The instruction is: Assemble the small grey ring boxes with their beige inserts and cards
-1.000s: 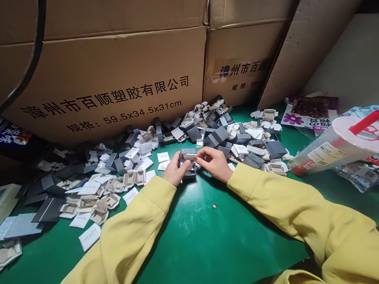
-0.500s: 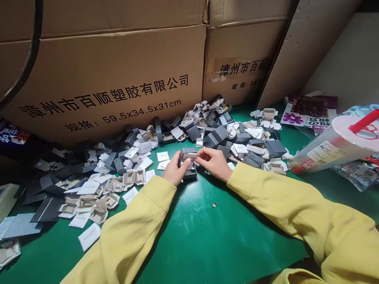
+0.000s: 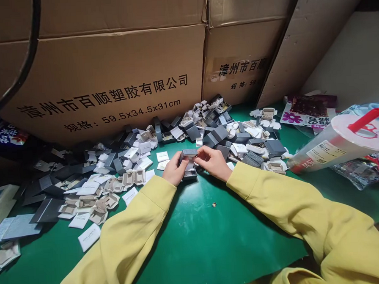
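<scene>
1. Grip of my left hand [image 3: 174,171] is clamped on a small dark box [image 3: 189,152], thumb in front and fingers round its left side.
2. On the other side, my right hand [image 3: 215,163] has thumb and forefinger close together at the box's right end; from my feed I cannot tell whether they pinch it or only touch it.
3. I have the box at the middle of the view, just above the green worktop [image 3: 188,243], with an open dark tray [image 3: 189,175] directly below it; whether the two are joined I can't make out.
4. White printed cards [image 3: 162,156] lie just left of my left hand, and beige moulded inserts [image 3: 134,177] are further left.
5. Behind both hands I see a heap of dark boxes [image 3: 220,134] mixed with white pieces, reaching back towards a large carton [image 3: 109,65].
6. Over to the right, a clear cup [image 3: 323,152] with a red straw [image 3: 366,121] tilts beside a purple-and-white packet [image 3: 308,112].
7. Nearer me, I spot a tiny scrap [image 3: 214,204] lying between the yellow sleeves [image 3: 148,207].
</scene>
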A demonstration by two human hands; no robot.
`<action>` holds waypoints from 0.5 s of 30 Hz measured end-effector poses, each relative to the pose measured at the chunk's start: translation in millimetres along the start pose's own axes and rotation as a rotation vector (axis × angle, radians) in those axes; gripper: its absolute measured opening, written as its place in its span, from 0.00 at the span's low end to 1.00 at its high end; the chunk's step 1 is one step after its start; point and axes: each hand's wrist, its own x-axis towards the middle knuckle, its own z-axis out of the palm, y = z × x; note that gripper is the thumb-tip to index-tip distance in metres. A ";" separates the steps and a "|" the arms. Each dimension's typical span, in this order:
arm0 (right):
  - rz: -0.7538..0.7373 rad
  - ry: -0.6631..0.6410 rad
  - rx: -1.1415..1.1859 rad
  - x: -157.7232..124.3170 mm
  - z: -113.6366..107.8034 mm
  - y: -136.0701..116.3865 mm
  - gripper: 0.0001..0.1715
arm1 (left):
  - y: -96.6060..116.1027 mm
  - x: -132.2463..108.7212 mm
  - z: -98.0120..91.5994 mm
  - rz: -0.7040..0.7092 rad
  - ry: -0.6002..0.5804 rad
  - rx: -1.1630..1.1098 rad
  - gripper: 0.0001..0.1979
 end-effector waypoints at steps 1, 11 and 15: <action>-0.002 -0.002 0.005 0.1 0.0 -0.5 0.10 | -0.1 0.3 0.0 0.000 0.001 -0.010 0.18; -0.038 -0.014 -0.065 -2.2 0.8 -0.6 0.11 | 2.4 -2.0 2.1 0.023 -0.049 -0.087 0.15; -0.045 -0.003 -0.097 -3.4 0.2 -3.3 0.09 | 5.0 -3.5 1.9 0.024 -0.106 -0.081 0.13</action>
